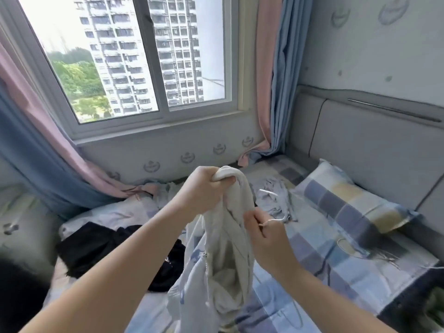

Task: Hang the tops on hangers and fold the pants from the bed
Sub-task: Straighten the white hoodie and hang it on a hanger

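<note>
Writing: none readable. Small white print on the black clothes [115, 248] at lower left, too small and blurred to make out. Wallpaper carries a repeated pale emblem, no legible letters.

Top [230, 260]: cream-white, soft, bunched and hanging lengthwise in the centre of the frame, above the bed [336, 272]. A paler bluish-white panel shows along its left edge, with what looks like a zip pull there. Lower end crumpled, reaching the bottom of the frame.

Left hand [204, 188]: centre frame, fingers curled tight round the top's upper end, holding it up.

Right hand [266, 239]: lower and just right of the left hand, against the top's right side. Thumb and finger pinch a thin pale cord [272, 221] that loops out to the right. Hands apart, one above the other, both on the same garment.

Bed: checked sheet in blue, grey and yellow. Black clothes heaped at left. Grey garment [278, 200] with a white drawstring lies behind the hands, centre right. Checked pillow [348, 203] at right, against a grey padded headboard [374, 140].

Window [144, 63] upper left, tower blocks and trees outside. Pink and blue curtains [271, 80] on either side.
</note>
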Tool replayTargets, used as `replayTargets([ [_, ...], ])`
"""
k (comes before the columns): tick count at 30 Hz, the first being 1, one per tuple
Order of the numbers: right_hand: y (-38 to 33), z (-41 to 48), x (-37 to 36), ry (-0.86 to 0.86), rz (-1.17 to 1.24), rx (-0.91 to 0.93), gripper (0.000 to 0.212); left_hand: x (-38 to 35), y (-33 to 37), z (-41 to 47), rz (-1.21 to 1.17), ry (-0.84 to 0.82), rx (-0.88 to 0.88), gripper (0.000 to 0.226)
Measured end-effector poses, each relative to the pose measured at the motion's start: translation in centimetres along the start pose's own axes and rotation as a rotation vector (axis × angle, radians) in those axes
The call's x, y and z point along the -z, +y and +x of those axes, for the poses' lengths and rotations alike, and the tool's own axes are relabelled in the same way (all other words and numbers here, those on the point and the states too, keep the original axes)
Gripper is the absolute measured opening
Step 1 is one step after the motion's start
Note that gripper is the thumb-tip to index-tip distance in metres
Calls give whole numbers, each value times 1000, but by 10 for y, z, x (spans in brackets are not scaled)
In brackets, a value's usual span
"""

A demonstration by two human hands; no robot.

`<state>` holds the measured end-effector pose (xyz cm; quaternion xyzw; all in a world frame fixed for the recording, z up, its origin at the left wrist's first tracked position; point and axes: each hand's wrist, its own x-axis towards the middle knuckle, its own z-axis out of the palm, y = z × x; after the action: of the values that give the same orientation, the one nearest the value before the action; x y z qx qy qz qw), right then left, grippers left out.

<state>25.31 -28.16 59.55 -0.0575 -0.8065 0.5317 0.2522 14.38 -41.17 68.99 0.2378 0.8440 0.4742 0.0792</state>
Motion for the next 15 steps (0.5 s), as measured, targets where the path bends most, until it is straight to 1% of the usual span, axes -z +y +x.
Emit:
replayTargets([
  [3, 28, -18, -10, -20, -20, -168, 39, -37, -23, -32, -209, -84, 78, 26],
  [6, 37, -38, -5, -13, 58, -122, 42, -68, -42, -57, -304, -111, 141, 28],
  [8, 42, -48, 6, -37, 121, -113, 38, -80, -50, -66, -269, -129, 131, 32],
  [10, 51, -54, 18, -118, 135, -172, 35, -87, -50, -71, -241, -182, 71, 35],
  [12, 60, -58, 26, -227, 99, -243, 35, -91, -48, -70, -262, -233, 45, 28],
  [13, 62, -62, 28, -255, 88, -266, 34, -92, -47, -69, -265, -257, 54, 24],
  [15, 65, -67, 31, -236, 148, -271, 31, -96, -47, -68, -223, -320, 62, 20],
])
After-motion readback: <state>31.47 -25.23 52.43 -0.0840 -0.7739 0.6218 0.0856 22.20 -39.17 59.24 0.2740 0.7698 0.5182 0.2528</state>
